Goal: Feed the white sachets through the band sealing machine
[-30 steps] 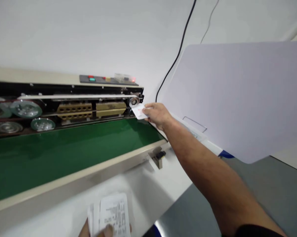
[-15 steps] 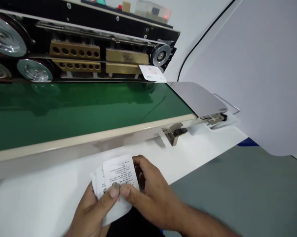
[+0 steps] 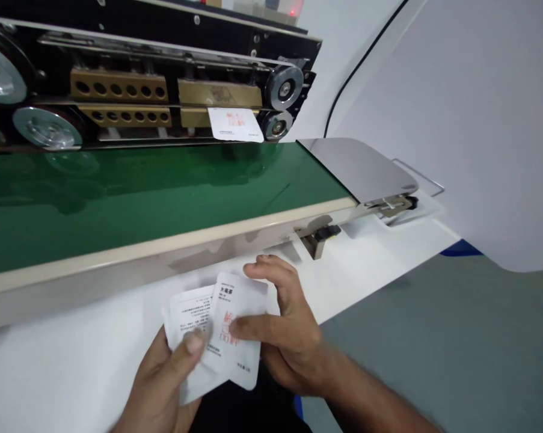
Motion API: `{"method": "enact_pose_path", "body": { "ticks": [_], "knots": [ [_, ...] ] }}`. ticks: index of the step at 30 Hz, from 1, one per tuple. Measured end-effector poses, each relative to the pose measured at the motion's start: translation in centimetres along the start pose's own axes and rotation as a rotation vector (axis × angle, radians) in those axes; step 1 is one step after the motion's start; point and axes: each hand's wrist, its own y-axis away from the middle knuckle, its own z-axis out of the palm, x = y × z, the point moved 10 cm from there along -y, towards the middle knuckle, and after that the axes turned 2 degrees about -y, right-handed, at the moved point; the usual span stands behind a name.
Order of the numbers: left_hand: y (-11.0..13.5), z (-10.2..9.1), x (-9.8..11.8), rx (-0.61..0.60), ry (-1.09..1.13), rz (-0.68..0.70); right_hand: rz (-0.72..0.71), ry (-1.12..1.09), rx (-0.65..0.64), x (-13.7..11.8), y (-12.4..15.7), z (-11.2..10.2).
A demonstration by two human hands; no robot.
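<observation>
My left hand (image 3: 160, 376) is closed round a small stack of white packets (image 3: 192, 307), thumb on top, with dark printed text facing up. In my right hand (image 3: 293, 331) is a single white packet (image 3: 246, 294) with a red print and dark characters, pinched under the thumb. Its left edge overlaps the stack. My right index finger curves above the packet's upper right corner. Beyond both hands, another white packet with red print (image 3: 235, 123) hangs by its upper edge in the band sealer (image 3: 217, 93), over the green conveyor belt (image 3: 172, 198). The fingers beneath the stack are hidden.
A pale rail (image 3: 172, 246) edges the belt on my side. At the belt's right end is a smooth grey plate (image 3: 361, 165). A metal bracket with a black knob (image 3: 320, 237) sticks out below the rail. White table surface (image 3: 73, 367) lies under my hands.
My right hand has drawn a packet rightward from the stack, and its red-printed side now shows. The packet in the sealer has moved left, uncovering a lower roller. The view has shifted slightly.
</observation>
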Motion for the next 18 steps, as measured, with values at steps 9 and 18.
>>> {"method": "enact_pose_path", "body": {
  "ticks": [9, 18],
  "knots": [
    [0.1, -0.1, 0.0, -0.005, -0.133, 0.005, 0.634, -0.666, 0.236, 6.7, 2.3, 1.3],
    [-0.4, -0.6, -0.5, -0.002, -0.214, 0.012, 0.734, -0.892, 0.099, 6.1, 1.3, 3.0]
  ]
}}
